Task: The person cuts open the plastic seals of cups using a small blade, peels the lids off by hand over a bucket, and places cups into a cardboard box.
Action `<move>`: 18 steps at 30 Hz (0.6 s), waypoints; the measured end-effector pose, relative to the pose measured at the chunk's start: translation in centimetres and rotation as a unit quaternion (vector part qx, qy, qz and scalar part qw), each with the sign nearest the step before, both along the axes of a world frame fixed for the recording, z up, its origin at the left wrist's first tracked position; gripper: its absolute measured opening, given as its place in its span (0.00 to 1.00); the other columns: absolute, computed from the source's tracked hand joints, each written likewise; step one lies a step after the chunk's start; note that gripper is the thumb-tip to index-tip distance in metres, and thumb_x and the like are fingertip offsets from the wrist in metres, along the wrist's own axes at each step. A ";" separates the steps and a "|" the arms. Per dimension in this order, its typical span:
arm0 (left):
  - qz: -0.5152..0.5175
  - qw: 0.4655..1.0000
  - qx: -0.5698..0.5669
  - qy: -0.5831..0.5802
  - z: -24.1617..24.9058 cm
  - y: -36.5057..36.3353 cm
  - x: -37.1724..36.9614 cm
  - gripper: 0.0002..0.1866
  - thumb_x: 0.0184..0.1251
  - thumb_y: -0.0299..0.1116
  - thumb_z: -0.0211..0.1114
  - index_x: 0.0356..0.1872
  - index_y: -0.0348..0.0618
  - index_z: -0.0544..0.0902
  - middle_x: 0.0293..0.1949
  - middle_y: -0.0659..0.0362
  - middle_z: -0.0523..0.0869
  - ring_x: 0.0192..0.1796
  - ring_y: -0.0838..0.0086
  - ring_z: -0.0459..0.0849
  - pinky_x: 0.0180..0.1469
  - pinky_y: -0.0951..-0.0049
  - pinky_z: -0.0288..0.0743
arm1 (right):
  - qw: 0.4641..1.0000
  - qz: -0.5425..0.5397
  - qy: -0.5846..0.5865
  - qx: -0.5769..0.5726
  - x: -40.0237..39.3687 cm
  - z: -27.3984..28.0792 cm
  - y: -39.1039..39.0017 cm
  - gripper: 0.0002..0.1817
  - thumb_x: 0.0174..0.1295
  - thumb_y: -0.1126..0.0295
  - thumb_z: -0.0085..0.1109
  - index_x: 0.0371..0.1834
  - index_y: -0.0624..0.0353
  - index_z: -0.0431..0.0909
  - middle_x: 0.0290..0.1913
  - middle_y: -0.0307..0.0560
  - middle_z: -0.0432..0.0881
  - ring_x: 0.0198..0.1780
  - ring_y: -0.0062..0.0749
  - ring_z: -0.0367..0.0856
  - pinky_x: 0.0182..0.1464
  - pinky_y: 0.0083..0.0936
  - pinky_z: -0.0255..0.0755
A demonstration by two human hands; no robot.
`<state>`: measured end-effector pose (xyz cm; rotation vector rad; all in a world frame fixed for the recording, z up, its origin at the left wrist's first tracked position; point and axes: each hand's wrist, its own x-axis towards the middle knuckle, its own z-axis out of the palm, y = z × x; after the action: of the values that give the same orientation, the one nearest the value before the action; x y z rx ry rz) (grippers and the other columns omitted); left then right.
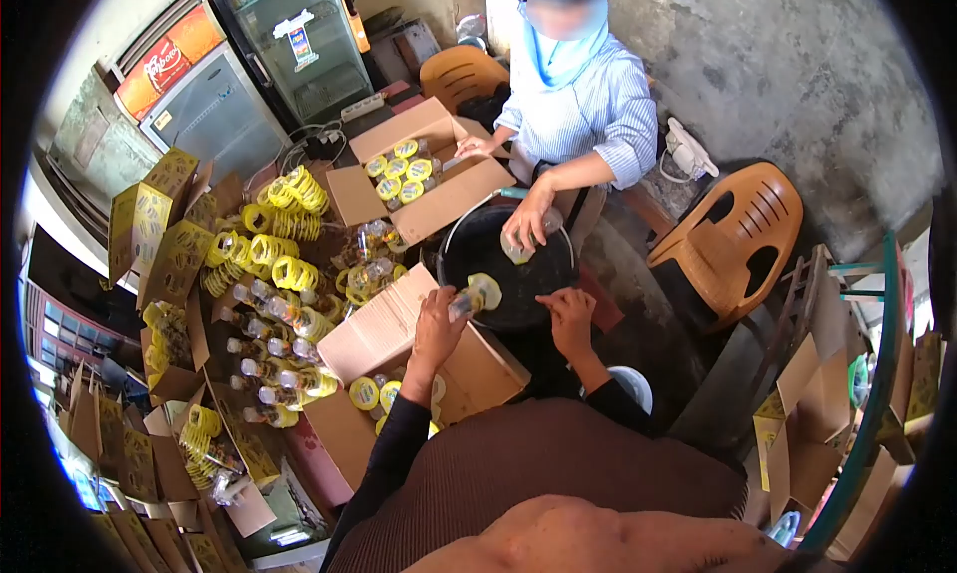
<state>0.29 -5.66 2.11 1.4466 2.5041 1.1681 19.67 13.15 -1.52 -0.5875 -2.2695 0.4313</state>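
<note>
My left hand is closed around a small clear plastic bottle with a round yellow label at its far end, tilted over the near rim of a black bucket. To the right of it, my right hand hovers by the bucket's near right side, fingers curled in a pinch; whatever they may hold is too small to make out. Below my left hand, an open cardboard box contains several yellow-topped items.
Across the bucket a co-worker's hand grips a clear bottle. A second open box holds yellow-topped items. Bottles and stacked yellow rings crowd the left. An orange chair stands at right.
</note>
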 end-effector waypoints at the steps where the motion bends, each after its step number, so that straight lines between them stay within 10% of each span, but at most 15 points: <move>1: 0.008 0.999 0.031 -0.021 0.1 0.2 -0.1 0.26 0.51 0.27 0.76 0.53 0.42 0.79 0.48 0.47 0.81 0.50 0.49 0.82 0.52 0.56 0.77 | 1.000 -0.001 -0.004 0.002 -0.1 -0.3 -0.1 0.13 0.59 0.76 0.63 0.44 0.44 0.88 0.38 0.35 0.76 0.46 0.33 0.74 0.57 0.37 0.59; 18: 0.011 0.996 0.082 0.035 4.6 1.3 1.9 0.23 0.47 0.19 0.74 0.48 0.40 0.80 0.48 0.49 0.80 0.51 0.50 0.79 0.53 0.55 0.75 | 1.000 0.013 0.021 0.016 -1.2 -0.2 0.5 0.14 0.57 0.77 0.61 0.43 0.46 0.87 0.37 0.36 0.76 0.45 0.35 0.74 0.54 0.37 0.60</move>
<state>2.17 -4.34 6.68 1.5267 2.5279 1.3793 18.47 13.62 -1.76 -0.5300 -2.2419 0.4161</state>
